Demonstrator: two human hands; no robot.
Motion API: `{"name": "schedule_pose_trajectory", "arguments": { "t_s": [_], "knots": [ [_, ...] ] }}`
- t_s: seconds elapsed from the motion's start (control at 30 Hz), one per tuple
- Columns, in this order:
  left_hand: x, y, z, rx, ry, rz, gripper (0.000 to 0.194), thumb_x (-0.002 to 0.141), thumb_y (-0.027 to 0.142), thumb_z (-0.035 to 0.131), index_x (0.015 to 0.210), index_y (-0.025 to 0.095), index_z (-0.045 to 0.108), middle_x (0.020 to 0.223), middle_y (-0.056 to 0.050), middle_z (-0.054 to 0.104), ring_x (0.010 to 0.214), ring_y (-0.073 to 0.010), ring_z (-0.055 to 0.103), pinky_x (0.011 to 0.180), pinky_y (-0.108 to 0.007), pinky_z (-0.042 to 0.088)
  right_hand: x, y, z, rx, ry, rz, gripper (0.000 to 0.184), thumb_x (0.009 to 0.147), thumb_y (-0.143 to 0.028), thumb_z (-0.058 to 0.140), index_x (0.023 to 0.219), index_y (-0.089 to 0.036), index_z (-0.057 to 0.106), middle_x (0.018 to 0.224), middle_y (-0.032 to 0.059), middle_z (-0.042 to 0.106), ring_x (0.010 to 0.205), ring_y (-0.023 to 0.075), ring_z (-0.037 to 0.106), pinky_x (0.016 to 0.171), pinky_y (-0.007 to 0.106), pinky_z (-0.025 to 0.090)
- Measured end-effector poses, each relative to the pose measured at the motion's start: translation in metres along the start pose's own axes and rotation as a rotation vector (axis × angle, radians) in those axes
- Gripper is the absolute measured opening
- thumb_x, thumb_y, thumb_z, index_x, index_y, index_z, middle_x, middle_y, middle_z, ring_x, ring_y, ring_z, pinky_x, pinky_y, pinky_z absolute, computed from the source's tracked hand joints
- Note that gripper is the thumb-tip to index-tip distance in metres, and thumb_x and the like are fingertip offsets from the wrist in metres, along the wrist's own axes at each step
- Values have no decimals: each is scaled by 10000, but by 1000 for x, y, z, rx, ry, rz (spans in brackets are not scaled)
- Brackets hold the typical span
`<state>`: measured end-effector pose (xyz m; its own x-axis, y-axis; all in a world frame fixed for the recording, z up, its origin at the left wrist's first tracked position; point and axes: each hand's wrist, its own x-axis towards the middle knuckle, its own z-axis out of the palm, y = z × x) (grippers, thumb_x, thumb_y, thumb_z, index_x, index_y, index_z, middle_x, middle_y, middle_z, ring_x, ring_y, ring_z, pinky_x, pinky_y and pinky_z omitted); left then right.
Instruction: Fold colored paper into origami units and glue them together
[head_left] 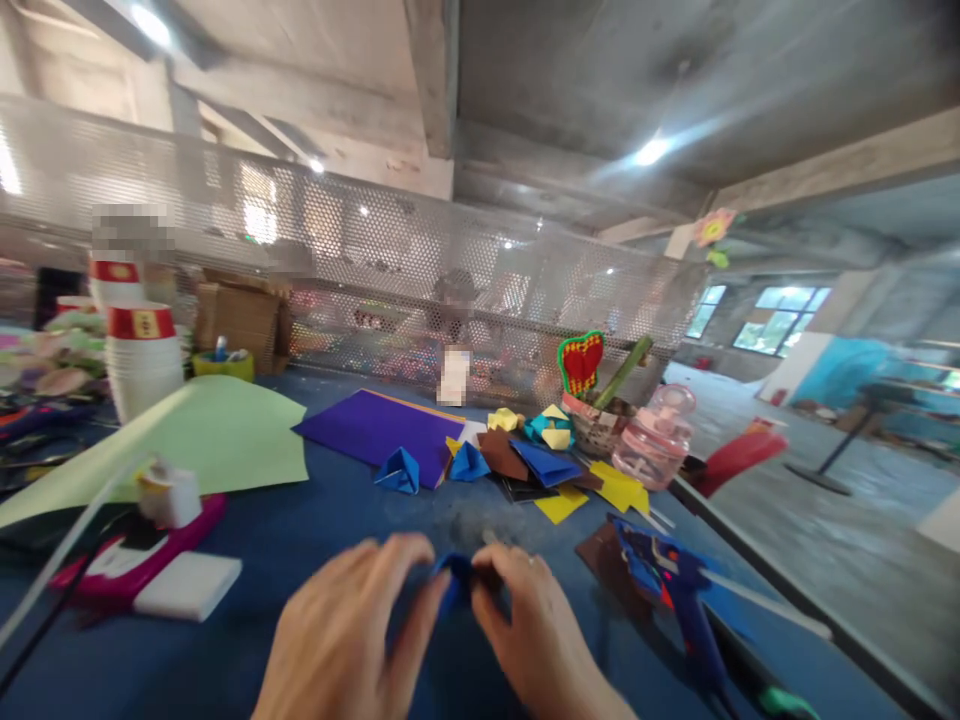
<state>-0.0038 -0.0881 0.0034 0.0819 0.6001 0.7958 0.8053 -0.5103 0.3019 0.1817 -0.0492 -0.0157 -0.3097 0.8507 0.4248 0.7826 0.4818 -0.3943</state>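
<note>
Near the front middle of the table, my left hand (pixel 360 620) and my right hand (pixel 532 620) come together around a small piece of folded blue paper (pixel 454 580). Thumb and fingers of each hand pinch it from either side, and they hide much of it. Beyond my hands lie a folded blue paper shape (pixel 397 470) and a second blue paper shape (pixel 469 461). Beside them are brown paper squares (pixel 504 453), a blue paper square (pixel 546 463) and yellow paper pieces (pixel 561 504).
A glue gun (pixel 675 590) lies at right by the table edge. Purple paper (pixel 382 430) and a light green sheet (pixel 225 440) spread behind. Stacked paper cups (pixel 142 360), a pink-lidded jar (pixel 654 445), a decorated pot (pixel 592 420) and a magenta-and-white device (pixel 142 560) stand around. A perforated panel (pixel 375 270) borders the back.
</note>
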Motion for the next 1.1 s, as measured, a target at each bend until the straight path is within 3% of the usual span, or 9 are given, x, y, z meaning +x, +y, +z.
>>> {"name": "schedule_pose_trajectory", "arguments": {
  "t_s": [0.1,0.2,0.33,0.53,0.63,0.73,0.93,1.03,1.1],
  "knots": [
    [60,-18,12,-195,-136,-284,168,850,369,524,876,219,596,754,3,662,626,-131,580,600,-231,410,40,3,-14,62,-3,10,108,821,-146,495,843,-207,580,715,10,656,644,159,601,620,256,400],
    [93,-38,40,-668,-259,-602,264,797,440,563,838,182,597,772,-12,645,729,-144,593,641,-227,428,76,13,-17,176,61,12,87,817,-161,509,841,-199,584,730,19,670,666,159,618,645,255,422],
    [85,-57,70,-826,-457,-720,465,736,557,574,925,132,580,603,17,587,558,-144,590,519,-242,441,94,25,-1,251,108,19,73,830,-205,514,810,-184,582,717,29,665,659,162,623,618,253,432],
    [65,-61,74,-967,-581,-792,452,650,446,707,941,121,588,607,1,644,497,-109,586,507,-221,424,78,28,15,348,135,27,109,877,-270,492,825,-191,547,704,12,647,646,152,619,610,240,435],
    [65,-61,73,-1074,-556,-836,390,599,361,753,874,123,611,692,-27,681,505,-94,568,520,-227,423,73,27,15,384,131,27,119,894,-296,489,884,-192,545,704,7,638,662,155,622,647,249,448],
    [64,-63,74,-1091,-480,-868,348,576,317,751,832,117,625,622,-4,647,516,-104,570,538,-238,431,72,27,17,422,116,13,128,908,-284,466,959,-190,538,749,14,641,696,157,637,685,256,462],
    [65,-68,75,-1012,-278,-840,252,600,254,672,815,134,614,640,-6,658,575,-119,605,594,-246,463,69,28,21,418,130,-68,254,843,-123,395,1051,-179,528,838,38,649,785,163,637,760,276,470],
    [66,-71,75,-926,-163,-776,145,605,179,622,747,155,615,657,-3,662,627,-132,612,638,-253,472,69,27,18,368,146,-56,315,696,-40,364,898,-186,557,757,12,628,714,152,607,700,258,459],
    [66,-73,75,-867,-94,-724,146,600,121,576,733,172,613,730,-4,675,707,-143,620,704,-262,478,69,26,15,337,132,-12,249,659,-44,345,721,-196,532,653,-10,580,624,137,563,609,234,422]
  ]
}}
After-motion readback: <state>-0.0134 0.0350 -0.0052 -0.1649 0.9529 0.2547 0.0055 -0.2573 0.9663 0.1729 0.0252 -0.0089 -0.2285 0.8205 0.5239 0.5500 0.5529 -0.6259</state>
